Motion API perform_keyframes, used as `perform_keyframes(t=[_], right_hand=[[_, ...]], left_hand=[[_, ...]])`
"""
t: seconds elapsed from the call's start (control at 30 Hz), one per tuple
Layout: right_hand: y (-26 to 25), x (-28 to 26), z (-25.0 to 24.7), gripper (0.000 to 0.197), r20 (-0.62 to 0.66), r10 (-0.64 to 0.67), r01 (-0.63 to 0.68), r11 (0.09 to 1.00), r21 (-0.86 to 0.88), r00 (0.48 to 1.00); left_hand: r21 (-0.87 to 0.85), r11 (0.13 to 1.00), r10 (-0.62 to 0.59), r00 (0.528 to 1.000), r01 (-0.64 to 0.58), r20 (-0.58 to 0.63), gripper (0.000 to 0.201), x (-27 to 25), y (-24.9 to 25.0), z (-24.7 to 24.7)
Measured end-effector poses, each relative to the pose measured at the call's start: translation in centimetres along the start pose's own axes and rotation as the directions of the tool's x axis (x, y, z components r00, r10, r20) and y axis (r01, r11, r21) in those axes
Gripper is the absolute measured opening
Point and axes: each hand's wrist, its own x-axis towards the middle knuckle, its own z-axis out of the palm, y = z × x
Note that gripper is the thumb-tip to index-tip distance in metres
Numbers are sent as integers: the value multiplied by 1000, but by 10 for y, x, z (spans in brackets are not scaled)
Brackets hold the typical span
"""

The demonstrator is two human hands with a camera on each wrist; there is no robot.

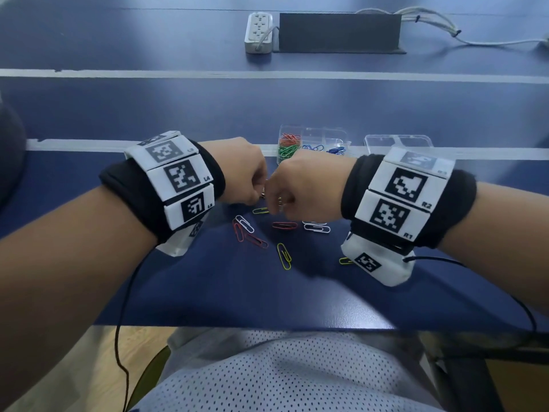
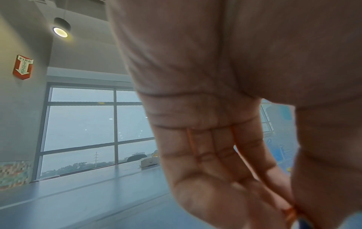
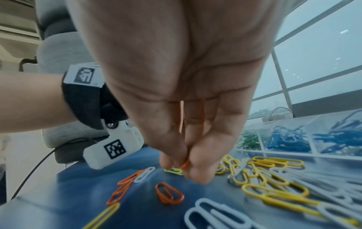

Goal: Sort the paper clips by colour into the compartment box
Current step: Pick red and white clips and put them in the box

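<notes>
Paper clips [image 1: 284, 225] lying loose on the table [image 1: 297, 292], some sorted in the compartment box [image 1: 315, 144]. Looking light, thin, slippery; best pinching by the edge. Left hand [image 1: 243, 171] curling, holding unclear; right hand [image 3: 182, 155] pinching an orange clip [image 3: 185, 164].

free: bare table [image 1: 208, 292] on your side of the fingertips | blocked: loose paper clips [image 3: 274, 190] lie under and just beside your right fingers [image 3: 197, 167] | beyond the fingers: compartment box [image 1: 335, 138] stands close, its lid [image 1: 398, 141] beside it | between both hands: no gap, knuckles nearly touch
</notes>
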Motion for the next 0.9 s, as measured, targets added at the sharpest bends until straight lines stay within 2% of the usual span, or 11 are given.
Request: perform_keyframes(t=[0.2,0.3,0.4,0.53,0.67,0.9], right_hand=[[-5,-4,5,25,9,-47,47,996,-72,999],[-7,-4,5,18,16,-53,54,994,-98,998],[-9,-1,6,14,34,-37,39,998,-58,999],[-13,-1,7,17,45,-5,5,1000,1,999],[-16,0,7,20,-4,17,-17,1000,2,1000],[-22,4,6,26,-49,-4,9,996,87,999]], left_hand=[[-112,994,18,1000,-19,-10,20,-2,-10,-1],[-133,991,24,1000,-24,-5,8,-4,-13,-2],[-154,988,24,999,-21,21,20,-4,-16,0],[-196,981,13,1000,-13,-1,21,-5,-18,3],[-249,968,-12,999,2,-39,23,-8,-20,3],[-231,973,-13,997,-4,-72,18,-14,-25,0]])
